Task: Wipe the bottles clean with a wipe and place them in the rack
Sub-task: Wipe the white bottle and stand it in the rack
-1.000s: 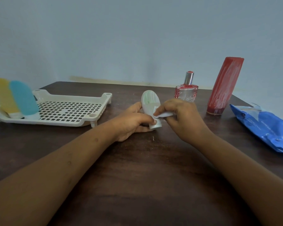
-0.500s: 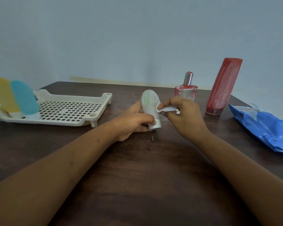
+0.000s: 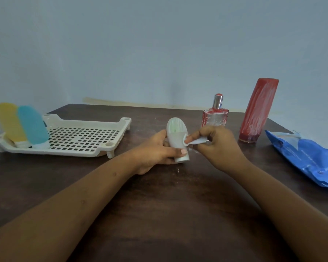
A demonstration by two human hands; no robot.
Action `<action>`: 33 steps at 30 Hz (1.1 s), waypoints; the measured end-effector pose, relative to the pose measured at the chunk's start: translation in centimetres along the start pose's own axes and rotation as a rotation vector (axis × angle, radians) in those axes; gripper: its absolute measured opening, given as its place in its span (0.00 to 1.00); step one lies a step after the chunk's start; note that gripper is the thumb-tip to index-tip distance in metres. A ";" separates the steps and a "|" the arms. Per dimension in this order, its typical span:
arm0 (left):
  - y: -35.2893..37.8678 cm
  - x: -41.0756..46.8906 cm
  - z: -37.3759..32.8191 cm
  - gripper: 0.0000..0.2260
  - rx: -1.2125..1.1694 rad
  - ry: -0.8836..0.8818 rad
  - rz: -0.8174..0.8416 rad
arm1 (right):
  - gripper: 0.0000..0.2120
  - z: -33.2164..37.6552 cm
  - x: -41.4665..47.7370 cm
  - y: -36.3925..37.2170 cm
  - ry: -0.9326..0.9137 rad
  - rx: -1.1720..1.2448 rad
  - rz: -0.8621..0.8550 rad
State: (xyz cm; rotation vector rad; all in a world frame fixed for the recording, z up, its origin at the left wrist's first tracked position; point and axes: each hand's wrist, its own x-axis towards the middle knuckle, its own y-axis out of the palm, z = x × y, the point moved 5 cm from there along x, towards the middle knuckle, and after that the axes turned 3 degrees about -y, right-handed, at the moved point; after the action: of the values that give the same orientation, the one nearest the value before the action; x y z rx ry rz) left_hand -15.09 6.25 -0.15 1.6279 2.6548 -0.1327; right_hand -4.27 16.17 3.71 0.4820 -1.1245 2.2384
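Snugly, left fingers [image 3: 178, 151] curl round white bottle [image 3: 176, 132]; right fingers [image 3: 206, 131] pinch wipe [image 3: 197, 142]

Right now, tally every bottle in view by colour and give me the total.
Yellow bottle, in the rack: 1
Teal bottle, in the rack: 1
White bottle, gripped by the left hand: 1
Clear bottle with red edges: 1
Tall red bottle: 1
Total: 5
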 end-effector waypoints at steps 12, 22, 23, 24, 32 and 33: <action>0.0 -0.1 0.0 0.30 0.020 0.018 0.000 | 0.11 0.2 -0.1 -0.1 -0.016 0.020 -0.036; 0.7 -0.3 -0.2 0.32 0.185 0.031 0.049 | 0.10 -0.5 0.7 -1.5 0.026 0.168 -0.274; 0.7 -0.3 -0.2 0.32 0.194 0.033 0.050 | 0.10 -0.3 0.7 -1.4 0.016 0.146 -0.280; 0.7 -0.3 -0.1 0.32 0.197 0.034 0.050 | 0.10 -0.1 0.7 -1.4 0.002 0.125 -0.285; 0.5 -0.2 -0.1 0.30 0.110 0.015 0.037 | 0.11 0.0 0.3 -0.7 0.016 0.007 -0.204; 0.5 -0.2 0.0 0.30 0.099 0.012 0.036 | 0.11 0.0 0.2 -0.6 0.020 0.011 -0.195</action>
State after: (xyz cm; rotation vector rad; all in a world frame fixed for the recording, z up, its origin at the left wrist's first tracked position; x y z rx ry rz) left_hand -14.57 6.31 -0.17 1.7093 2.6665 -0.2582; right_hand -4.04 16.57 4.21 0.5488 -1.0105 2.0764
